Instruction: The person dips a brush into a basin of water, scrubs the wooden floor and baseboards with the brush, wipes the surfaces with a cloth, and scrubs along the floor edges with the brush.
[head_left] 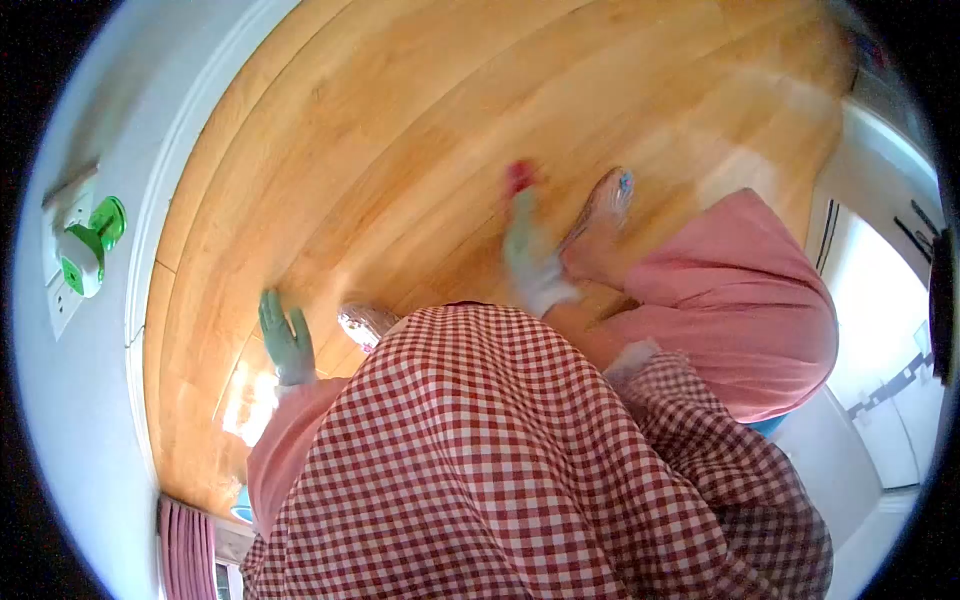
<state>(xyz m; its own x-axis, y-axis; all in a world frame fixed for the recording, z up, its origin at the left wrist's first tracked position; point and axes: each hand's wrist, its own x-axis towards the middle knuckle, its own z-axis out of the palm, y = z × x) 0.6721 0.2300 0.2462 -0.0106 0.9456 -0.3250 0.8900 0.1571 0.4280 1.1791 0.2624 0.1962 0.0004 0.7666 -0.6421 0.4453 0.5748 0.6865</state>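
My left hand (287,338), in a pale green glove with a whitish cuff, hangs beside my knee above the wood floor (380,150). Its fingers are stretched out and nothing is in them. My right hand (520,245), gloved the same way, reaches down over the floor near my foot and is smeared by motion. At its fingertips is a small red thing (520,176), too blurred to name. A red-and-white checked apron (480,430) covers my lap, over pink trousers (740,310). Clear, patterned shoes (366,325) are on my feet.
A white wall with a skirting board (165,200) runs along the left. On it a green-and-white plug-in device (85,255) sits in a socket. A pink curtain (185,550) hangs at lower left. At right stands a white panel (880,320) with grey markings.
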